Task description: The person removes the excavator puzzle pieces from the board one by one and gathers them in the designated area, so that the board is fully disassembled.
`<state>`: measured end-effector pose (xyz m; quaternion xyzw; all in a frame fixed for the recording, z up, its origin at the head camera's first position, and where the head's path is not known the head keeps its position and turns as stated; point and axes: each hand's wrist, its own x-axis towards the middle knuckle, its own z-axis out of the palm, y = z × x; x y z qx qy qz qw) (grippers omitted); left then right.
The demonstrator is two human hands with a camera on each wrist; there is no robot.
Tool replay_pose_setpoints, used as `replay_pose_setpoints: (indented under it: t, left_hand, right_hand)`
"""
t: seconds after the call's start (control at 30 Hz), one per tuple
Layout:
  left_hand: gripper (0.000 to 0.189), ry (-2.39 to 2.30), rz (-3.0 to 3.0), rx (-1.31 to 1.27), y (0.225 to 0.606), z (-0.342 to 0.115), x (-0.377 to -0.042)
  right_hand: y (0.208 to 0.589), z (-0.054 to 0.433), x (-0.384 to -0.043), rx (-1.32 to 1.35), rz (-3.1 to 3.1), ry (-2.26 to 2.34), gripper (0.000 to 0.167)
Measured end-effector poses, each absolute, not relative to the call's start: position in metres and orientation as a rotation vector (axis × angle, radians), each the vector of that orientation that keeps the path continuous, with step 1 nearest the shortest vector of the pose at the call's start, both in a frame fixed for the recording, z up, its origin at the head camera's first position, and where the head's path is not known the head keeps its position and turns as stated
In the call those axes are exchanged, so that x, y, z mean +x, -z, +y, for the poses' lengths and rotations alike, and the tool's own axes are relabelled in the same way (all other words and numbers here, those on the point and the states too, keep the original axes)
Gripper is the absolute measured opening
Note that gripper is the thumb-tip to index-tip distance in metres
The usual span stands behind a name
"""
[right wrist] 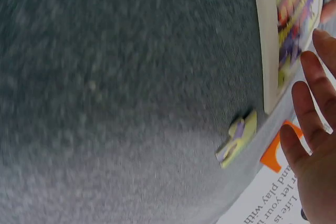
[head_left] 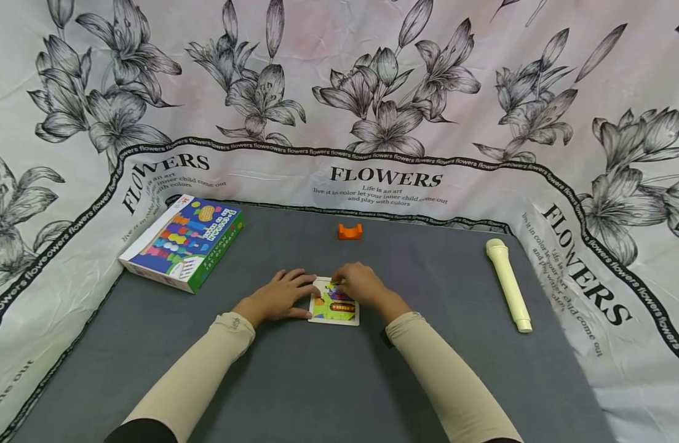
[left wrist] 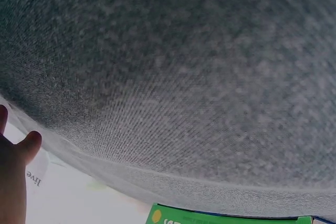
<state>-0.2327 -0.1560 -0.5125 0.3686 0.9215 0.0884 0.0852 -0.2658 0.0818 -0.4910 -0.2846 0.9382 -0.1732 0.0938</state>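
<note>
A small jigsaw puzzle [head_left: 336, 307] in a pale frame lies on the grey table, its picture bright yellow-green, red and purple. My left hand [head_left: 278, 297] rests at the frame's left side with fingers spread, the index finger and thumb at its edge. Over the puzzle's upper right corner is my right hand [head_left: 364, 286], fingertips bent down onto the picture; I cannot tell whether they pinch a piece. Beside the frame, in the right wrist view, lies a loose puzzle piece [right wrist: 239, 139], yellow-green and purple. In the left wrist view, part of the left hand [left wrist: 16, 171] shows at the edge.
A blue and green toy box [head_left: 187, 243] lies at the back left. Beyond the puzzle sits a small orange block [head_left: 350, 232] with a curved notch. On the right lies a pale yellow stick [head_left: 508, 286]. A flower-print cloth [head_left: 384, 184] rises behind the table.
</note>
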Motion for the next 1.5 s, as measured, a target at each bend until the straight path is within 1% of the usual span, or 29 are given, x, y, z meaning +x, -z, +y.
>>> replay_pose_setpoints:
  t: [0.17,0.43,0.63,0.97,1.33,1.5]
  left_hand:
    - [0.047,-0.240,2.747,1.123,0.515,-0.154,-0.233]
    - [0.056,-0.177,2.731,1.127,0.512,-0.153,-0.232]
    - [0.059,-0.127,2.706,1.113,0.508,-0.151,-0.233]
    - [0.061,0.063,2.650,1.020,0.494,-0.140,-0.235]
    - [0.061,0.140,2.645,0.986,0.497,-0.138,-0.237]
    - [0.061,0.137,2.640,0.975,0.498,-0.137,-0.238]
  right_hand:
    - [0.495,0.079,-0.262,-0.897,2.797,0.454,0.021]
    - [0.502,0.077,-0.265,-0.957,2.803,0.390,0.024]
    - [0.503,0.074,-0.264,-0.956,2.799,0.388,0.022]
    - [0.502,0.074,-0.264,-0.935,2.800,0.397,0.022]
    - [0.501,0.073,-0.266,-0.912,2.806,0.462,0.018]
    - [0.502,0.073,-0.266,-0.923,2.824,0.443,0.020]
